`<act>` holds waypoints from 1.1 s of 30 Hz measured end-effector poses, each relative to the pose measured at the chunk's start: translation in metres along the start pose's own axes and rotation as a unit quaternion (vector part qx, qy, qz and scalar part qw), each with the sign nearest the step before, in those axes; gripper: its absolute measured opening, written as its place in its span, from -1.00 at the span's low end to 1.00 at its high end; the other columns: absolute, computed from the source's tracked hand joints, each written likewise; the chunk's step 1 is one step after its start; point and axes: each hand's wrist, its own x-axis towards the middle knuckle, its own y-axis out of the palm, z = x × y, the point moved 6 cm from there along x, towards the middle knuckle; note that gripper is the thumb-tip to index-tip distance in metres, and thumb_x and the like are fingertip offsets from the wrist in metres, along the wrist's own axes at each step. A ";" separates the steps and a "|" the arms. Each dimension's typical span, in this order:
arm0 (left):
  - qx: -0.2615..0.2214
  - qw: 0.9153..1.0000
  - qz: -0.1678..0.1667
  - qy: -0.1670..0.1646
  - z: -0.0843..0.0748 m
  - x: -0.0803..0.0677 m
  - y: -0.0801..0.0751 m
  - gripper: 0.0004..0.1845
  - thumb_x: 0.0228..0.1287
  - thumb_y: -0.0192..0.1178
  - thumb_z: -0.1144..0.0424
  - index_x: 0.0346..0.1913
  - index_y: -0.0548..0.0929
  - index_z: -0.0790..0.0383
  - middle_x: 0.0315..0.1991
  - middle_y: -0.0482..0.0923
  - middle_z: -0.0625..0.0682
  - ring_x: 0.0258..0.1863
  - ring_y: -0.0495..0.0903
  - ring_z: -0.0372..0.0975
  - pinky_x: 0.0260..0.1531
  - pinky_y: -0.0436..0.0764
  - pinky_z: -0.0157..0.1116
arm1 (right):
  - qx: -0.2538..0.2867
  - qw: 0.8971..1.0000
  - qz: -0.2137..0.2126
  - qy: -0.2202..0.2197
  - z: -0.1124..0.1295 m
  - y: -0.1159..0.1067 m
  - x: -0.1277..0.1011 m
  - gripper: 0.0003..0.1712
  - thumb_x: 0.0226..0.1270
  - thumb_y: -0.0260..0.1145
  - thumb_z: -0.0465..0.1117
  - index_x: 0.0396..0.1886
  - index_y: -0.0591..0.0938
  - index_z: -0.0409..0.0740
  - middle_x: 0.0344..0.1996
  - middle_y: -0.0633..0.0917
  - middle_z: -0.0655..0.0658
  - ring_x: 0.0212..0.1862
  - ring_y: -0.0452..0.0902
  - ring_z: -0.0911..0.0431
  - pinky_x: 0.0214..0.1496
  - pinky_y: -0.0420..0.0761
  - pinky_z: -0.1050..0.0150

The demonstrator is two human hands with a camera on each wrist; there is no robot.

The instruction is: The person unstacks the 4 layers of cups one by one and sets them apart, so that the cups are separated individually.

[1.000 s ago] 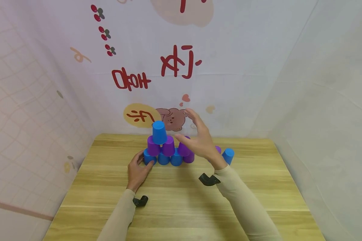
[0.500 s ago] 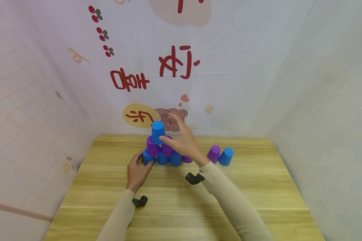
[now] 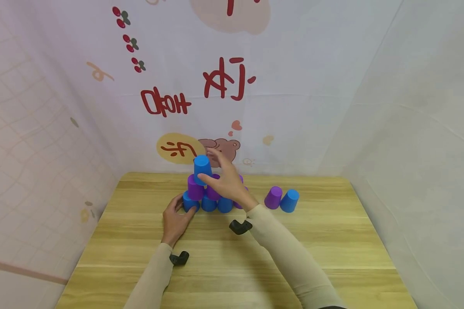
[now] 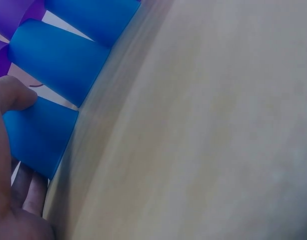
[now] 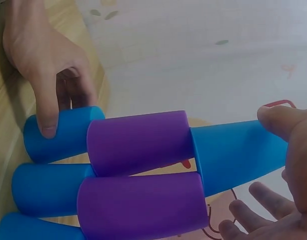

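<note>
The top cup [image 3: 202,168] is touched by the right hand [image 3: 225,182], fingers spread; the end cup [image 3: 189,202] is gripped by the left hand [image 3: 176,219]; bare table [image 3: 232,266] lies nearside.

Left hand [image 4: 8,165] thumb on nearest blue cup [image 4: 38,135]; more blue cups [image 4: 58,60] beside it on wooden table [image 4: 203,140].

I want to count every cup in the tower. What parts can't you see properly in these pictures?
- Head view: the right hand covers the tower's right side, so cups there can't be counted.
- Left wrist view: the picture's edge cuts off the blue cups; the top is unseen.
- Right wrist view: the bottom blue cup runs off the picture.
</note>
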 end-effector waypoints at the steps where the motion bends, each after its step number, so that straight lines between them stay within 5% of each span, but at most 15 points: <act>1: -0.001 1.000 -0.001 0.000 0.000 0.000 0.000 -0.32 0.33 0.62 0.34 0.48 0.64 0.28 0.41 0.72 0.28 0.43 0.75 0.12 0.52 0.70 -0.03 | 0.000 1.000 0.002 -0.001 0.000 0.001 0.000 0.00 0.54 0.58 -0.06 0.81 0.27 0.05 0.69 0.49 -0.17 0.71 0.43 -0.22 0.75 0.51 -0.35; 8: -0.001 1.000 0.000 -0.003 -0.001 0.000 0.000 -0.32 0.33 0.61 0.34 0.48 0.63 0.30 0.42 0.71 0.30 0.44 0.73 0.16 0.54 0.69 -0.01 | -0.004 1.000 -0.003 0.000 -0.001 0.005 0.003 -0.05 0.55 0.58 -0.08 0.77 0.32 -0.01 0.63 0.57 -0.16 0.61 0.58 -0.13 0.67 0.66 -0.19; 22: 0.004 1.000 0.004 -0.008 -0.002 -0.001 0.000 -0.31 0.34 0.62 0.33 0.50 0.63 0.28 0.43 0.71 0.30 0.45 0.73 0.16 0.56 0.70 0.04 | 0.018 1.000 -0.009 -0.005 -0.006 0.010 0.003 -0.20 0.58 0.53 -0.16 0.69 0.43 -0.08 0.47 0.71 -0.26 0.51 0.69 -0.23 0.64 0.67 -0.30; 33: 0.005 1.000 0.007 -0.005 -0.002 -0.001 -0.002 -0.30 0.34 0.62 0.32 0.51 0.62 0.29 0.44 0.70 0.30 0.46 0.72 0.17 0.55 0.70 0.03 | 0.035 0.999 -0.023 -0.013 -0.002 0.009 0.002 -0.25 0.58 0.53 -0.15 0.65 0.48 -0.06 0.42 0.75 -0.24 0.47 0.73 -0.18 0.57 0.77 -0.11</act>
